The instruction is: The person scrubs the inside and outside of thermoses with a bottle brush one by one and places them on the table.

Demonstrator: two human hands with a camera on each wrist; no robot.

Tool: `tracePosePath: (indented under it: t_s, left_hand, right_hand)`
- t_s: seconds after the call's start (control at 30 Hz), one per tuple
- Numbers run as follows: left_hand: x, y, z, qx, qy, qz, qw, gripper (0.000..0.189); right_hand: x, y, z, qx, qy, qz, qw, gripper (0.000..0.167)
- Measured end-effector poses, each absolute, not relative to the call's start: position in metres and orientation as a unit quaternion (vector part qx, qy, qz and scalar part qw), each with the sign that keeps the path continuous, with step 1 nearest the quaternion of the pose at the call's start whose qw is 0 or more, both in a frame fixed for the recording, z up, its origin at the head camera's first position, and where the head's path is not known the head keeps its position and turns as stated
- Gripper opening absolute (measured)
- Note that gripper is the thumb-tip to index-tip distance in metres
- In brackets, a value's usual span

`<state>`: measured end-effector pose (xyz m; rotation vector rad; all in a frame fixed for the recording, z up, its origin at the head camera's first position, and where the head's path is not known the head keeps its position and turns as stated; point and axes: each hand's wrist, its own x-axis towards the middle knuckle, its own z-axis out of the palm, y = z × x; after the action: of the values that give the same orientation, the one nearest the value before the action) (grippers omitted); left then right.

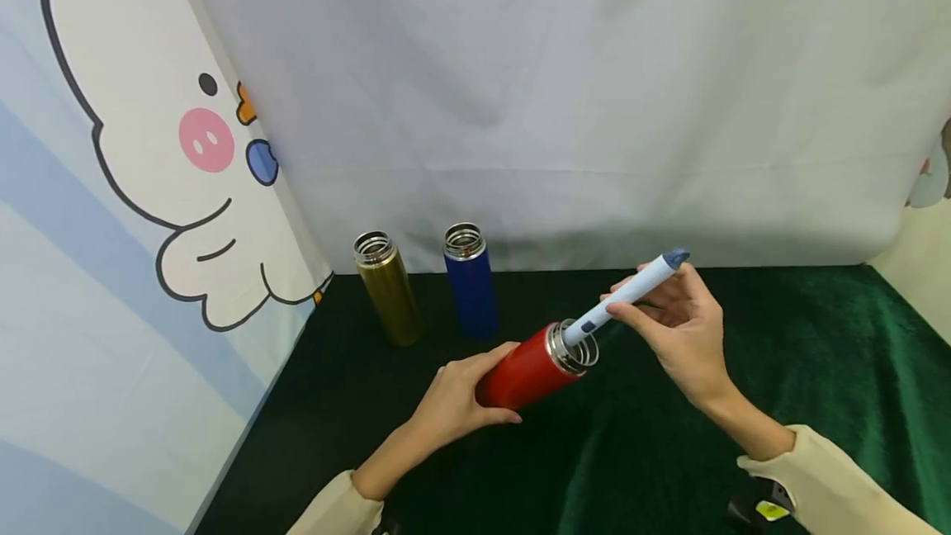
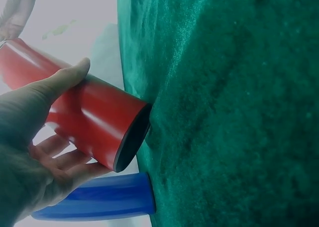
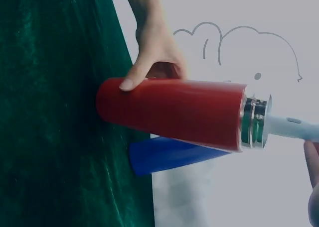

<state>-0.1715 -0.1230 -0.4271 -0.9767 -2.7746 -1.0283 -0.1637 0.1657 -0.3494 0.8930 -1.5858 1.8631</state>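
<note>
My left hand [image 1: 462,393] grips the lower body of a red vacuum flask [image 1: 522,370], which is tilted with its lidless steel mouth up towards the right. In the left wrist view the flask's black base is close to the green cloth. My right hand [image 1: 679,324] pinches a pale blue rod-like handle [image 1: 631,291] with a dark blue tip between thumb and fingers. The handle slants down into the flask's mouth, and its lower end is hidden inside. In the right wrist view the handle [image 3: 289,127] enters the threaded neck [image 3: 254,122].
Behind the left hand, a gold flask [image 1: 394,300] and a blue flask [image 1: 471,291] stand upright without lids. Dark green cloth [image 1: 802,370] covers the table. A white curtain [image 1: 557,106] hangs behind it, and a cartoon-printed sheet [image 1: 126,271] hangs at the left.
</note>
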Motion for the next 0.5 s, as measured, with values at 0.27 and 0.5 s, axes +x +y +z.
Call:
tracePosePath:
  t_s: [0.27, 0.5]
  left_hand:
    - [-0.172, -0.122, -0.427, -0.316, -0.89, -0.329, 0.016, 0.086]
    - [-0.176, -0.125, -0.43, -0.312, -0.883, -0.349, 0.013, 0.085]
  right_hand:
    - [-0.153, 0.153, -0.377, 0.273, -0.666, 0.651, 0.239, 0.041]
    - [-0.155, 0.158, -0.369, 0.375, -0.617, 0.654, 0.227, 0.048]
